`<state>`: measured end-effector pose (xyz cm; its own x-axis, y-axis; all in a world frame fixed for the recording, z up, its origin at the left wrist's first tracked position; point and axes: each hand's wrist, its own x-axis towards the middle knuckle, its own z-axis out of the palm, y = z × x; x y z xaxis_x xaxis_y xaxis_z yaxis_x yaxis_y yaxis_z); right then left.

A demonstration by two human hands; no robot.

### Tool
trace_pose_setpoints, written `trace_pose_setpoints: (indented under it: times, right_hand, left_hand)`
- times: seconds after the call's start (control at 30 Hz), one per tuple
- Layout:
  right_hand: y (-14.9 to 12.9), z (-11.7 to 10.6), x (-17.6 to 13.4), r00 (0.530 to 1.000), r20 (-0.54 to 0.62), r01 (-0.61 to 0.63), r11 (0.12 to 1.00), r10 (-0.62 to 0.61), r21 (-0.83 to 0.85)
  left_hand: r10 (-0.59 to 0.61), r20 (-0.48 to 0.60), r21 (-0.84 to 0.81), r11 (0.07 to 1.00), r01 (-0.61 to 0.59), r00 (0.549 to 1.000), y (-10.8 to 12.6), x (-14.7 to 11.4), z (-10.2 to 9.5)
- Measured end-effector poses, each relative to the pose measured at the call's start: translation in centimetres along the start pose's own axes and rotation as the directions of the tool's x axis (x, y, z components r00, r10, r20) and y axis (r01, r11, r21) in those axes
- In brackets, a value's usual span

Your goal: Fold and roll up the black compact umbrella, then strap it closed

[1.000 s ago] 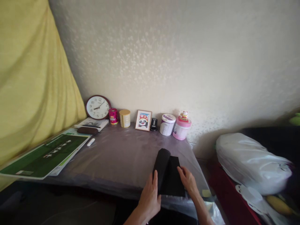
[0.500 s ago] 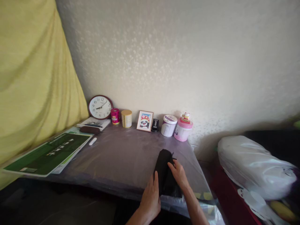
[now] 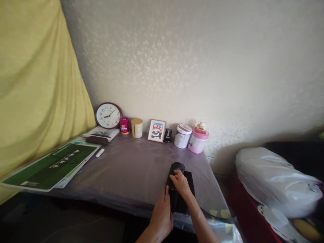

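A long black bundle (image 3: 176, 166), which looks like rolled fabric, lies at the table's front edge on the right. A flat black part (image 3: 189, 180) of it spreads out on its right side. My left hand (image 3: 162, 210) grips the bundle's near left side, thumb side up. Over the top of the bundle is my right hand (image 3: 180, 183), its fingers bent together and pressing on the black material. Whatever the right fingertips pinch is too dark to make out. Both palms hide much of the bundle's near end.
Plastic film covers the table (image 3: 126, 172). Along the wall stand a clock (image 3: 108, 115), a pink can (image 3: 124, 126), a yellow-lidded can (image 3: 137, 129), a panda picture (image 3: 156, 131) and two tubs (image 3: 182, 136). Green boards (image 3: 55, 165) lie left; a white bag (image 3: 273, 179) sits right.
My right hand has moved left, from the bundle's right side onto its top. The flat black part now shows to the right of it. My left hand has stayed nearly in place.
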<state>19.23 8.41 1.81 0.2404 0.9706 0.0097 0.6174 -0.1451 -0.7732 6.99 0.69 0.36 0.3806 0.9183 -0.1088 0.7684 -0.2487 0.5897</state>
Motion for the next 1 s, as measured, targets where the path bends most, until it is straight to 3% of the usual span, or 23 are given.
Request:
trace_pose_setpoints:
  times: [0.13,0.23,0.5,0.57,0.67,0.73,0.77,1.0]
  right_hand:
    - [-0.8,-0.2,-0.5,0.991,0.13,0.035,0.999,-0.039,0.033]
    - [-1.2,-0.4,-0.9,0.981,0.163,0.106,0.994,-0.106,0.014]
    - [-1.3,-0.8,-2.4,0.958,0.165,0.234,0.972,-0.235,0.023]
    - [-0.8,-1.1,-3.1,0.923,0.102,0.375,0.927,-0.37,-0.027]
    - [0.3,-1.4,-3.3,0.802,0.046,0.595,0.788,-0.596,-0.155]
    - [1.2,-1.3,-2.6,0.745,0.044,0.657,0.721,-0.665,-0.218]
    - [1.6,-1.3,-2.1,0.739,0.045,0.661,0.71,-0.673,-0.242]
    - [2.6,-0.5,3.0,0.813,0.074,0.573,0.774,-0.577,-0.27]
  left_hand:
    - [0.07,-0.117,-0.068,0.995,-0.078,0.991,-1.0,-0.3,0.7]
    - [0.116,-0.186,-0.069,0.989,-0.131,0.976,-1.1,-0.8,0.6]
    - [0.009,-0.09,0.144,0.99,0.004,0.996,0.0,-1.1,-0.2]
    - [0.017,-0.103,0.148,0.989,-0.002,0.995,-0.2,-0.9,0.2]
    - [0.018,-0.123,0.153,0.988,0.001,0.992,-0.7,-0.7,0.9]
    - [0.01,-0.137,0.169,0.985,0.014,0.991,-0.9,-0.5,1.3]
    - [0.004,-0.141,0.179,0.984,0.022,0.99,-0.9,-0.5,1.4]
    - [-0.058,-0.109,0.218,0.973,0.081,0.992,-0.5,-0.5,0.6]
